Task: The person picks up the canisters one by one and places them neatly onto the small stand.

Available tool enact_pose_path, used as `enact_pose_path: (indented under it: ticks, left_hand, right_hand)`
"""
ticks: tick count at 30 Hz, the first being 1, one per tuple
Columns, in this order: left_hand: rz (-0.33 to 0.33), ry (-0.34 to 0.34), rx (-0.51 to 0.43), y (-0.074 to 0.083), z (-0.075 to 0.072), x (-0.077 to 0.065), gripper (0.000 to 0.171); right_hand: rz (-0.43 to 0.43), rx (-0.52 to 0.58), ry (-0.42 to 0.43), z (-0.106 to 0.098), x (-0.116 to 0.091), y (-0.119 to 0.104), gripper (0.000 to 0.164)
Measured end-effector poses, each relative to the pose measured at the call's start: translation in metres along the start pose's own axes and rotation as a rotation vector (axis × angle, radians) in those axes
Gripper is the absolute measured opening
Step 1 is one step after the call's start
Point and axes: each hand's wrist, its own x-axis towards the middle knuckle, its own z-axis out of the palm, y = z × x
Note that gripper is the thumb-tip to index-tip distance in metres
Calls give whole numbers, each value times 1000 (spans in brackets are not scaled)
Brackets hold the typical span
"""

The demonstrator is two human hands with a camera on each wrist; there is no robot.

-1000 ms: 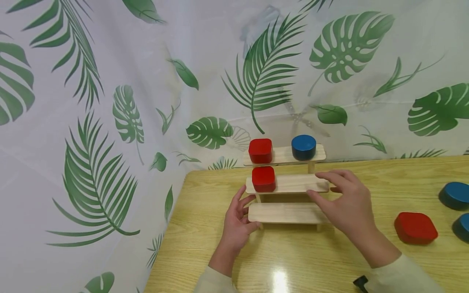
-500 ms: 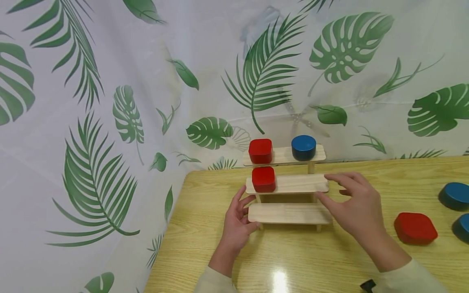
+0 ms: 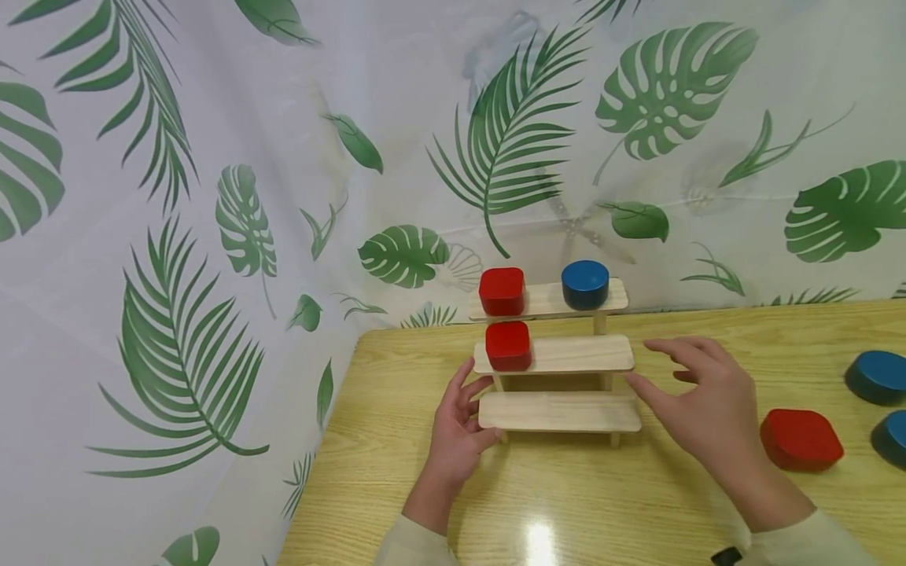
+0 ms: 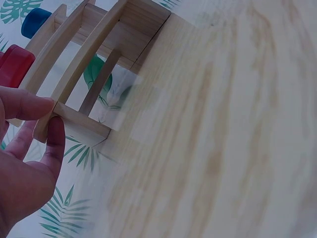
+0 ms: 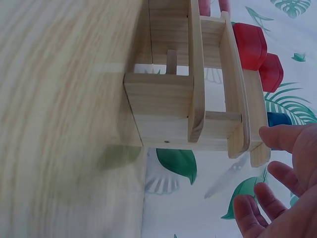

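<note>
A small three-tier wooden shelf [image 3: 559, 412] stands on the table near the wall. My left hand [image 3: 456, 436] pinches the left end of its lowest board, with the thumb on one face and fingers on the other in the left wrist view. My right hand [image 3: 708, 393] is just off the shelf's right end, fingers spread and holding nothing. One red block [image 3: 508, 346] sits at the left of the middle tier. On the top tier are another red block [image 3: 502, 292] at the left and a blue round block [image 3: 585, 284] at the right.
To the right on the wooden table [image 3: 566, 503] lie a red block [image 3: 801, 440], a blue round block [image 3: 878, 377] and a second blue one [image 3: 893, 437], cut by the frame edge. A leaf-patterned cloth [image 3: 297, 157] hangs behind and to the left.
My right hand has drawn away to the right from the end of the middle tier. The left hand, the shelf and the blocks stay where they were.
</note>
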Motion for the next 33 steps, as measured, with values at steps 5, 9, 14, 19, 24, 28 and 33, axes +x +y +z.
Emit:
enact_pose_path:
  ticks: [5, 9, 14, 19, 24, 28, 33]
  left_hand:
    - [4, 1, 4, 1, 0, 0, 104]
    - [4, 4, 3, 2, 0, -1, 104]
    - [-1, 2, 2, 1, 0, 0, 103]
    - [0, 2, -4, 1, 0, 0, 103]
    - [1, -1, -5, 1, 0, 1, 104]
    - [0, 0, 0, 1, 0, 0, 104]
    - [-3, -5, -6, 1, 0, 0, 103]
  right_hand:
    - [9, 1, 10, -4, -2, 5, 46]
    - [29, -16, 0, -9, -3, 7, 46]
    - [65, -33, -4, -16, -6, 13, 48]
    - [105, -83, -30, -22, -8, 19, 50]
    - [126, -119, -49, -30, -10, 25, 51]
    - [121, -138, -44, -35, -13, 31, 51]
    - [133, -169, -40, -40, -16, 39, 51]
